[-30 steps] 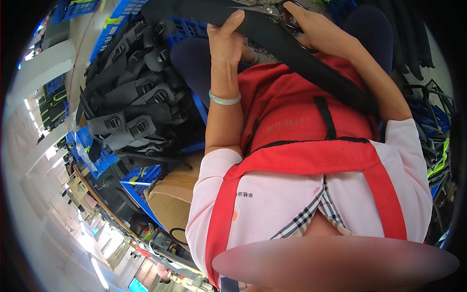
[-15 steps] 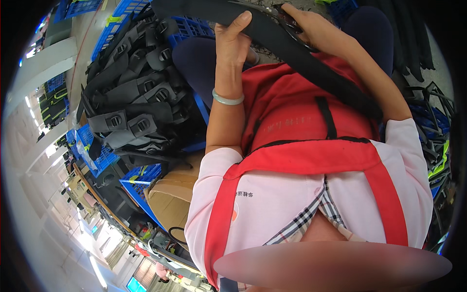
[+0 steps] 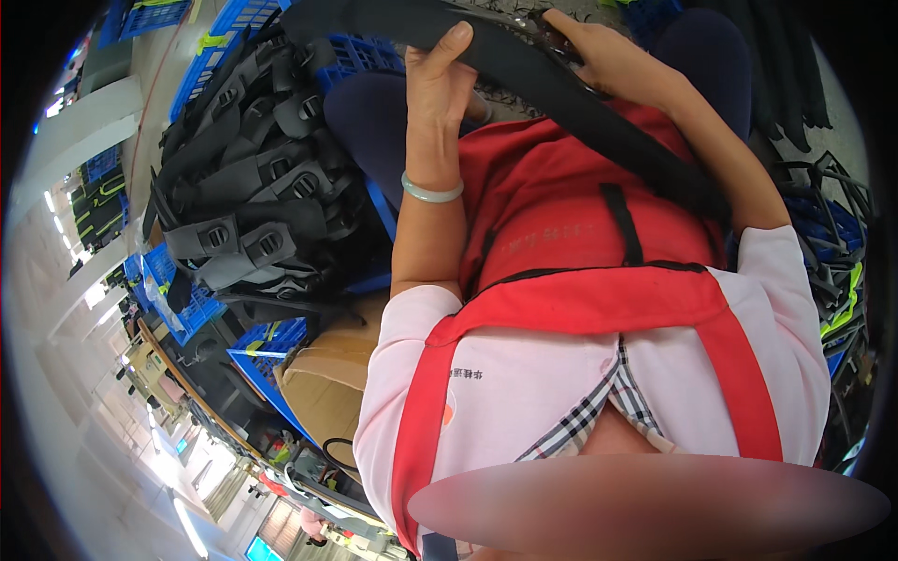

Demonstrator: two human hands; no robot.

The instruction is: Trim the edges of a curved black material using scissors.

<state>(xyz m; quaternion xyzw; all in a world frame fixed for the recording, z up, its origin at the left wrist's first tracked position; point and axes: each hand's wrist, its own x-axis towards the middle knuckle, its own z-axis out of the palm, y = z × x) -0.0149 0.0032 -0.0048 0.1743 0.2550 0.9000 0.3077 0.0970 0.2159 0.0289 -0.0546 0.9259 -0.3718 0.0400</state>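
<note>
Head cam: left hand [image 3: 438, 79] is gripping the wide black strap [image 3: 524, 65] w/ thumb up over its top edge, sitting a bit higher than a sec ago. Right hand [image 3: 599, 61] stays closed on the same strap further along, fingers partly hidden. Strap runs across the lap, over the red apron [image 3: 561, 215]. Looks like they're feeding it along, mid-job. Pile of grey strap pieces [image 3: 253, 206] in the blue crates [image 3: 187, 299] to the left hasn't budged.
</note>
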